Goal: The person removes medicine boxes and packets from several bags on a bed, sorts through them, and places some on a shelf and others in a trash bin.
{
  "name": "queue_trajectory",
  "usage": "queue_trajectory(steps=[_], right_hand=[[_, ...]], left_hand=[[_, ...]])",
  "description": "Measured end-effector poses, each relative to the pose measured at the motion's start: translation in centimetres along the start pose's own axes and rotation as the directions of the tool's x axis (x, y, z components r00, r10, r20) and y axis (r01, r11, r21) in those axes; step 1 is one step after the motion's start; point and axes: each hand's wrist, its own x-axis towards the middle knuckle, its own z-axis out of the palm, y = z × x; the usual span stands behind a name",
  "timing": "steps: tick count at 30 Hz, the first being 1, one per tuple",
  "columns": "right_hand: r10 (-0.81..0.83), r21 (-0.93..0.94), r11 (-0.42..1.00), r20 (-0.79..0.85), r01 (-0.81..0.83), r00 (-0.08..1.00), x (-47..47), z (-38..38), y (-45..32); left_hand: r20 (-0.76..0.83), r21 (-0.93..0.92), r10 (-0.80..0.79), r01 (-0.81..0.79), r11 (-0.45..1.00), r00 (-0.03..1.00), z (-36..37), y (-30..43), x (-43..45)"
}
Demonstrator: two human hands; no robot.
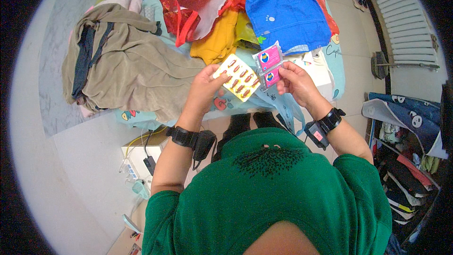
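Note:
Between the thumb and fingers of my left hand [211, 81] is a pale yellow sheet [238, 78] with rows of reddish-brown, roach-like shapes on it. My right hand [295, 81] pinches a strip of pink and silver sachets [269, 64] by its lower right side. The sheet's right edge lies close beside the sachets; whether they touch is unclear. Below and behind them hangs a light blue plastic bag [288, 106] at the bed's near edge. Folded yellow cloth [216, 47] lies beyond the sheet.
The bed [336, 74] holds a khaki garment [141, 67], a red bag [193, 7] and blue printed cloth [286, 14]. A white radiator [401, 17] is on the right wall. A shelf of shoes [407, 187] stands at right, a white cabinet [136, 152] with cables at left.

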Motion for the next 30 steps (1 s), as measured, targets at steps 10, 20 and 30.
queue_trajectory(steps=[10, 20, 30], right_hand=[[0.024, -0.051, 0.998, 0.013, -0.023, 1.000, 0.1, 0.1, 0.1], [0.048, -0.012, 0.999, 0.057, -0.048, 0.997, -0.1, 0.4, 0.4], [0.061, 0.202, 0.971, 0.294, -0.124, 0.954, 0.2, -0.2, 1.7]], left_hand=[[-0.002, -0.037, 0.004, -0.004, 0.999, 1.000, -0.3, -0.5, 0.2], [0.036, -0.043, 0.115, -0.113, 0.993, 0.993, -0.6, -1.0, 0.0], [0.072, -0.024, 0.256, -0.255, 0.967, 0.964, -0.4, -1.2, -0.3]])
